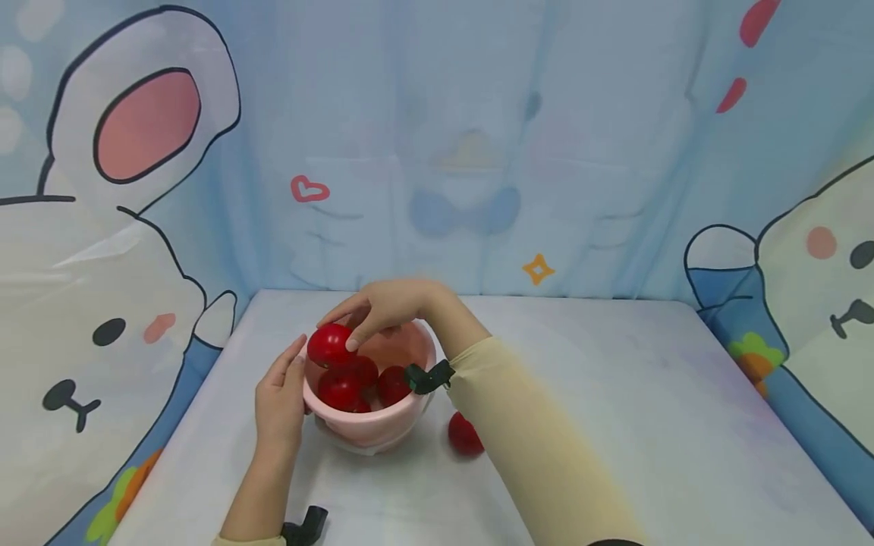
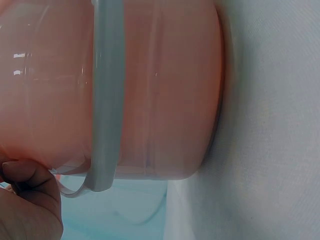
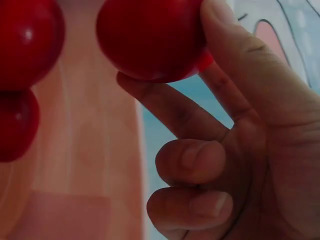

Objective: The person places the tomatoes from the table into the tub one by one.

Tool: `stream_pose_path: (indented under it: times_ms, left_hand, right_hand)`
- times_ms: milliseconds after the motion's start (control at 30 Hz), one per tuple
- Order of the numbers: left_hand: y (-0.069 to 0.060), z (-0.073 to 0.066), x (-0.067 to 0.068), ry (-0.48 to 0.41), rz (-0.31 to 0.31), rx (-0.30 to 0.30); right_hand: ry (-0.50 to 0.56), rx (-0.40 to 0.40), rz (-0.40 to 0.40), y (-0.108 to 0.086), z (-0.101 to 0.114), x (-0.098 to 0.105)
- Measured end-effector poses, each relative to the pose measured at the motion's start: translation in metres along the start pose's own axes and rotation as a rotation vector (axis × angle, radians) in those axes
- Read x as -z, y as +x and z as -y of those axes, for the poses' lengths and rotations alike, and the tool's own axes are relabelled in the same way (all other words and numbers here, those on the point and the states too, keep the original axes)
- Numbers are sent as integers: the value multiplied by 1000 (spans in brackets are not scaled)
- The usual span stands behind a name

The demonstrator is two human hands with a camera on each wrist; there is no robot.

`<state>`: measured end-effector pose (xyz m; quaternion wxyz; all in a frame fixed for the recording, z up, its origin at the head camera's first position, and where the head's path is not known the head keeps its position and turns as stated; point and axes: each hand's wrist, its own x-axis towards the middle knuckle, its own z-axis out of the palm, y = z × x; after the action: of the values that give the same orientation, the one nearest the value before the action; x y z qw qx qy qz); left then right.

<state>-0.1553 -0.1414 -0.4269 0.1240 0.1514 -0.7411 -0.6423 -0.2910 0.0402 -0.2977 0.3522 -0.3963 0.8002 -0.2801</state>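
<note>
In the head view, a pink bucket with a pale handle lowered against its side stands on the table and holds several glossy red tomatoes. My left hand grips the bucket's left rim, and bent fingers show there in the left wrist view. Over the bucket's left side, my right hand pinches one tomato between thumb and fingers. The right wrist view shows its other two fingers curled beneath, apart from the tomato. What the left fingertips touch is partly hidden.
Another tomato lies on the white table right of the bucket, partly covered by the right sleeve. A blue curtain with cartoon figures hangs behind the table's far edge. Black straps are on both wrists.
</note>
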Motion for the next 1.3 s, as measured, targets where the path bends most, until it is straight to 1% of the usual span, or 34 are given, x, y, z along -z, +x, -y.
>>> stream_pose_path:
  times_ms: [100,200,300,567,733,900,1033,1100,1300]
  left_hand:
    - [0,0,0,-9,0,-4]
    - [1,0,0,-17,-2,-13]
    - [2,1,0,-18,-2,-24]
    - [1,-1,0,-5,4,-32]
    - [0,-2,0,-5,2,-25]
    - [0,0,0,-7,1,-17]
    - [2,1,0,-17,1,-17]
    - [2,1,0,-20,1,-16]
    - [2,1,0,-22,4,-8]
  right_hand:
    - [13,-24,29,8,-1,-5]
    - [52,-47,42,14,-2,-9]
    - [70,-60,52,17,-3,-10]
    - [59,-61,124,12,-7,-8]
    - [65,-45,134,13,-7,-8]
    - [109,-20,114,12,-9,-8]
    - [99,17,64,9,-10,-6]
    - [88,28,47,8,-10,-5]
    - [-19,44,-13,6,-12,-2]
